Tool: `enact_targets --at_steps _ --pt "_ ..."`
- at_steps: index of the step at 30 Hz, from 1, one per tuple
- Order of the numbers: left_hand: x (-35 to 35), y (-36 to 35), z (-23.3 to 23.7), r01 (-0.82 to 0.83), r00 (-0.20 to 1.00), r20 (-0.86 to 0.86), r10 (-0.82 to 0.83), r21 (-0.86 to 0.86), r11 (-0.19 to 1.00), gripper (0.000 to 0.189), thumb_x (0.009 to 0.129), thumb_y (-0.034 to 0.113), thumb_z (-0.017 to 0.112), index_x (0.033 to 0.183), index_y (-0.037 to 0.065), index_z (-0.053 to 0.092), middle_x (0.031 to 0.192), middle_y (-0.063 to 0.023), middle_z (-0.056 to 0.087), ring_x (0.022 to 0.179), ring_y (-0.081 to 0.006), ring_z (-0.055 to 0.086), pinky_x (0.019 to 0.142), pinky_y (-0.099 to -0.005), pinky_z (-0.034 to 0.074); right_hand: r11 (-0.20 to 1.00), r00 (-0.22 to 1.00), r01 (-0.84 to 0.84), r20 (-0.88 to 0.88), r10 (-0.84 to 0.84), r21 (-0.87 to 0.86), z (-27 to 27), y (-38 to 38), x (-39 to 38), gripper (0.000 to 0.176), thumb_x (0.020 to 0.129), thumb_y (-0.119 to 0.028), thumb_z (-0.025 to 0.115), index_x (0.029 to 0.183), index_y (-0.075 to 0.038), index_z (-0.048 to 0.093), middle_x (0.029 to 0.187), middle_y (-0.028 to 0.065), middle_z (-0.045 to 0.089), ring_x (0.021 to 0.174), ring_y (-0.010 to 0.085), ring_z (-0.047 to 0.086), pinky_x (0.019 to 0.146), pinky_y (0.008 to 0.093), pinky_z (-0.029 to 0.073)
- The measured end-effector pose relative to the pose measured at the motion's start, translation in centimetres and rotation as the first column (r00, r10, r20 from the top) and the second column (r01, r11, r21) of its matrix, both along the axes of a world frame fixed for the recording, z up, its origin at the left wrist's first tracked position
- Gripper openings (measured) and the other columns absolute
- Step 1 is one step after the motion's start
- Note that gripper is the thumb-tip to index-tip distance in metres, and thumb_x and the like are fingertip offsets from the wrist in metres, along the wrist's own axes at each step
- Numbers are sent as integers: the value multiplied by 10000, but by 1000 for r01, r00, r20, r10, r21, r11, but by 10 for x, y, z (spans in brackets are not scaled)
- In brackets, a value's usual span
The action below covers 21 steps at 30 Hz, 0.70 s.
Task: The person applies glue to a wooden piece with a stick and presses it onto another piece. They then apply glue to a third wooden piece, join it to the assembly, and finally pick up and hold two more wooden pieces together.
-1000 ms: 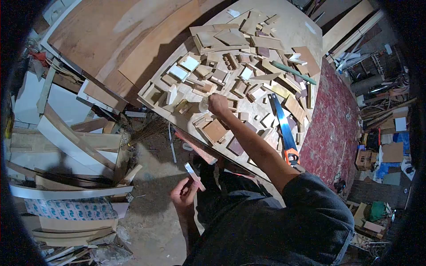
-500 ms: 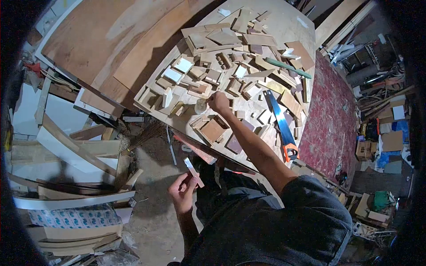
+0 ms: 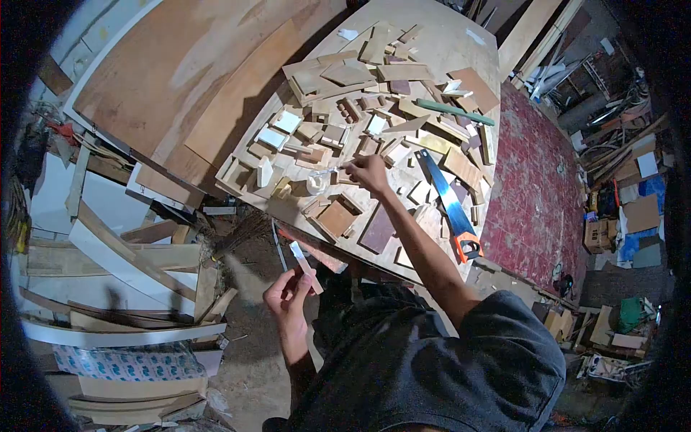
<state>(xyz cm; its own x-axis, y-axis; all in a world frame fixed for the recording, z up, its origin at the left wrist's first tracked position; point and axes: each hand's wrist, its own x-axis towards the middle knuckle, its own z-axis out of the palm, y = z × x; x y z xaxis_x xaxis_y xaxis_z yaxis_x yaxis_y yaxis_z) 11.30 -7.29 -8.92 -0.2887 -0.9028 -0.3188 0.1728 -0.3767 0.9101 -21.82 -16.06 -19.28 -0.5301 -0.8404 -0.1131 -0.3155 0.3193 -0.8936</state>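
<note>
My left hand (image 3: 290,294) pinches a small wooden strip (image 3: 307,269) upright between thumb and fingers, in front of the table's near edge. The strip's upper end shines bright white. Over the table, my right hand (image 3: 368,175) is closed on a thin pale stick (image 3: 332,171), which points left toward a small round whitish cup (image 3: 317,184). The stick's tip overlaps the cup's rim in this view. Close by the cup lie an open wooden box (image 3: 335,217) and small wooden blocks. A dark flat board (image 3: 376,230) sits below my right forearm.
Wood offcuts and little wooden assemblies cover much of the table (image 3: 461,61). A handsaw (image 3: 450,204) with an orange handle lies right of my forearm, and a green bar (image 3: 455,112) lies farther back. Curved panels (image 3: 137,252) are stacked on the left, with a large plywood sheet (image 3: 165,79) behind.
My right hand has shifted slightly right and down, away from the cup, so the pale stick now shows. The left hand still holds the strip; the view has shifted a little.
</note>
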Motion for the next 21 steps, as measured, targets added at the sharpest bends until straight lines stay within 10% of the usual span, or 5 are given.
enact_targets --at_steps 5,21 --pt "-26 0 23 62 987 -148 -64 -14 998 277 860 128 713 1056 -61 657 948 -96 693 800 -126 623 721 -258 491 943 901 -3 408 147 -332 115 106 14 224 883 -175 700 914 47 701 765 87 680 667 130 630 604 266 506" --pt "-122 52 97 424 812 -465 -351 58 904 369 813 131 760 1100 -37 601 970 -112 681 886 -179 666 838 -305 524 741 998 -31 -59 -12 -671 213 248 8 186 714 88 755 888 45 708 847 172 694 750 207 674 637 282 538"
